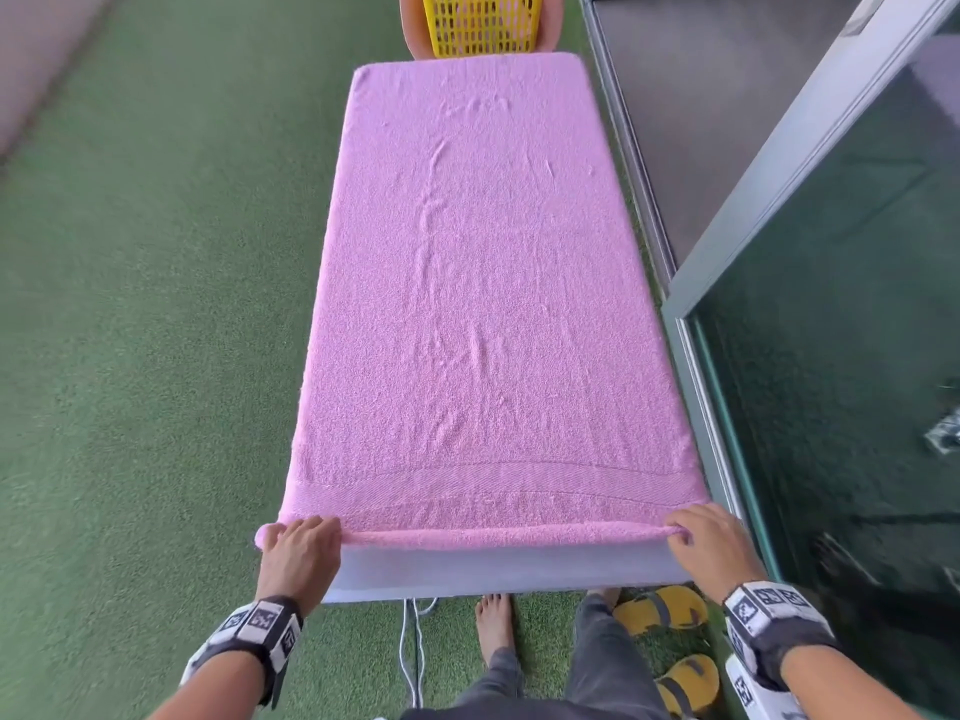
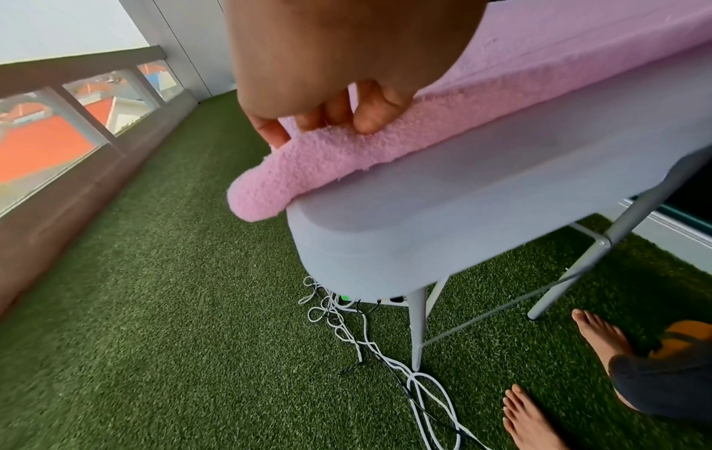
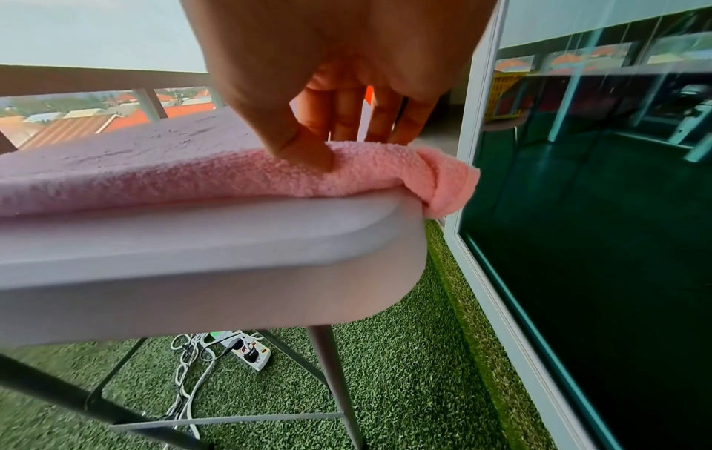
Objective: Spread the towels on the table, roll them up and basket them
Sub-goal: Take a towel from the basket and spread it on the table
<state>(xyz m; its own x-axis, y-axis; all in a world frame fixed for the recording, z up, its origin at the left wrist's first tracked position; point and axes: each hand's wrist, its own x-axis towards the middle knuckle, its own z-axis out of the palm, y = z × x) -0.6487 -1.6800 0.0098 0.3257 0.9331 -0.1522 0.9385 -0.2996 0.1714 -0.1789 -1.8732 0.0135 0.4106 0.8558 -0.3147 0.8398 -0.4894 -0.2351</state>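
A pink towel (image 1: 478,283) lies spread flat over the whole grey table (image 1: 493,569), and its near edge is turned over into a thin roll. My left hand (image 1: 301,537) pinches the roll's left end (image 2: 327,158), thumb in front and fingers curled behind. My right hand (image 1: 696,532) pinches the right end (image 3: 385,170) at the table corner (image 3: 347,243) the same way. A yellow slatted basket (image 1: 480,23) stands beyond the table's far end.
Green artificial grass (image 1: 156,304) covers the floor. A glass door with a grey frame (image 1: 727,283) runs close along the table's right side. White cables (image 2: 366,344) and a power strip (image 3: 250,350) lie under the table. Yellow sandals (image 1: 665,610) and my bare feet are near the front legs.
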